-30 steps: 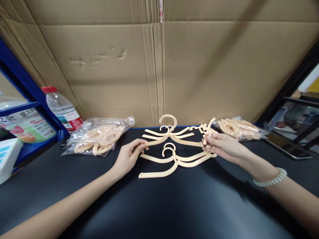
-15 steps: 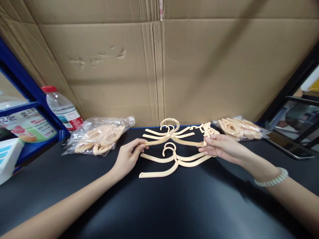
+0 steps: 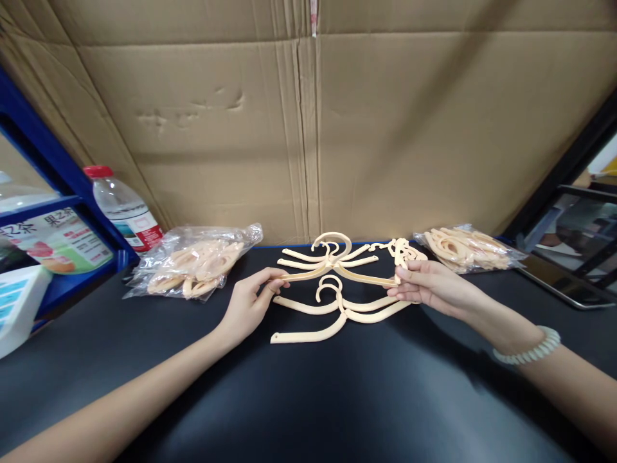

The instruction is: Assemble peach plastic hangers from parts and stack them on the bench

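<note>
Cream plastic hanger [image 3: 337, 269] hung between both grips, the left hand [image 3: 248, 305] pinching its left tip and the right hand [image 3: 427, 288] pinching its right tip. Both forearms stretched low over the black bench [image 3: 308, 399], wrists nearly flat. Two more hangers [image 3: 337, 312] lay just beneath the grips.

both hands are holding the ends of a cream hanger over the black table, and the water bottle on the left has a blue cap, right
Not quite: the water bottle has a red cap, as the head view shows. The rest holds: the left hand and right hand grip the ends of a cream hanger over the black table.
</note>
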{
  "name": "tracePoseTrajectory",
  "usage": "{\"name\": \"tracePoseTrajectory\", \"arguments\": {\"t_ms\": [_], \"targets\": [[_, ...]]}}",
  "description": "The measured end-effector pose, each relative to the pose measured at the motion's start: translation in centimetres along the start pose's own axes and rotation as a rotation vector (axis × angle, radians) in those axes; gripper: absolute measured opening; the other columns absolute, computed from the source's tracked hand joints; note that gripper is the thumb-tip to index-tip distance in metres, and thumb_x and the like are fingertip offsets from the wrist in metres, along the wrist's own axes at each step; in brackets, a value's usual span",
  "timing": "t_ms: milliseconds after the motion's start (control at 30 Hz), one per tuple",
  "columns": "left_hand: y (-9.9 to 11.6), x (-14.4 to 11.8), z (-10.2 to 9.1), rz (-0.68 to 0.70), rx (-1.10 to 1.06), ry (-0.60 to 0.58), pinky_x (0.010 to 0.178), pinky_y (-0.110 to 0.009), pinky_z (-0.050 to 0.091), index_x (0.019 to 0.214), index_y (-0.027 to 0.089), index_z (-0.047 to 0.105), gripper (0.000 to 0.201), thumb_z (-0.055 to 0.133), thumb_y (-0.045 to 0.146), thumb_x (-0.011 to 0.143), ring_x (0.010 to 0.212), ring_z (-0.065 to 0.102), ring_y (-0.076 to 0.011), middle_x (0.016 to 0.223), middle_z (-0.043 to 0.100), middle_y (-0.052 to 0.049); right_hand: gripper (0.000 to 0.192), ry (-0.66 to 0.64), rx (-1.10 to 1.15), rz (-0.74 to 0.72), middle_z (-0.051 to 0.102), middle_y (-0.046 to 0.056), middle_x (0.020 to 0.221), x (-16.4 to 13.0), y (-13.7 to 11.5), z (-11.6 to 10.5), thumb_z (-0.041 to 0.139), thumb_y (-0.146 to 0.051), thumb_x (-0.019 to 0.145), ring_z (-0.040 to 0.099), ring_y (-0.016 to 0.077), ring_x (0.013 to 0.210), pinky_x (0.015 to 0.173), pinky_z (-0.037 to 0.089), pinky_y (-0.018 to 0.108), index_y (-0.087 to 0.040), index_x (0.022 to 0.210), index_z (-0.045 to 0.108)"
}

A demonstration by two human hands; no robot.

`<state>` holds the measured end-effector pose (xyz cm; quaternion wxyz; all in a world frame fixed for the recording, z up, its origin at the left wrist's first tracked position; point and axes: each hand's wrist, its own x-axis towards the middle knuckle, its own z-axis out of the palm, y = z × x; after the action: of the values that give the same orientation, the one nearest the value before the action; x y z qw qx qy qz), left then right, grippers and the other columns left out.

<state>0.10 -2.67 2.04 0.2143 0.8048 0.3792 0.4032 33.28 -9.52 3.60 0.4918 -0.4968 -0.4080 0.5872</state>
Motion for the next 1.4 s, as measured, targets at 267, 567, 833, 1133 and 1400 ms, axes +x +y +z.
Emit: {"name": "tracePoseTrajectory", "arguments": {"t_ms": [267,567,833,1133,1400], "targets": [[-0.2,0.0,0.0,-0.014,0.005,-0.022,0.067,-0.026,0.048,0.094,0.017,0.064,0.023,0.047,0.033,0.091,0.071,0.061,-0.0155,0.08,0.069,-0.003,0.04,0.1,-0.134,-0.182,0.067,0.003,0.058,-0.1,0.3,0.7,0.082,-0.049,0.06,0.067,0.0142,0.056,0.056,0.057,0.023,-0.017,0.065,0.057],[-0.2,0.0,0.0,-0.007,0.015,-0.01,0.065,-0.026,0.047,0.093,0.018,0.063,0.023,0.046,0.033,0.091,0.066,0.059,-0.0149,0.077,0.069,-0.003,0.041,0.19,-0.213,-0.305,0.066,0.001,0.057,-0.7,0.0,1.7,0.079,-0.051,0.062,0.066,0.0162,0.052,0.055,0.056,0.027,-0.021,0.07,0.053],[-0.3,-0.1,0.1,0.0,0.013,-0.036,0.063,-0.024,0.046,0.093,0.018,0.063,0.023,0.046,0.033,0.092,0.066,0.058,-0.0141,0.076,0.068,-0.002,0.037,0.244,-0.319,-0.411,0.065,0.0,0.057,-1.1,-0.2,2.1,0.075,-0.051,0.067,0.064,0.0166,0.051,0.051,0.054,0.027,-0.022,0.071,0.052],[0.6,-0.2,0.1,0.02,0.037,-0.103,0.064,-0.024,0.046,0.097,0.018,0.061,0.025,0.041,0.033,0.095,0.068,0.06,-0.0138,0.076,0.066,-0.001,0.04,0.275,-0.263,-0.421,0.065,0.0,0.057,-1.0,-0.4,2.2,0.077,-0.053,0.065,0.065,0.0165,0.053,0.052,0.053,0.026,-0.022,0.072,0.053],[0.8,-0.1,-0.6,0.465,0.544,-0.176,0.069,-0.03,0.042,0.099,0.018,0.058,0.016,0.046,0.027,0.094,0.068,0.058,-0.0163,0.078,0.066,-0.002,0.04,0.215,-0.139,-0.347,0.065,0.0,0.069,-0.5,-0.5,1.1,0.078,-0.05,0.066,0.069,0.0191,0.066,0.057,0.054,0.027,-0.021,0.078,0.053]]}}
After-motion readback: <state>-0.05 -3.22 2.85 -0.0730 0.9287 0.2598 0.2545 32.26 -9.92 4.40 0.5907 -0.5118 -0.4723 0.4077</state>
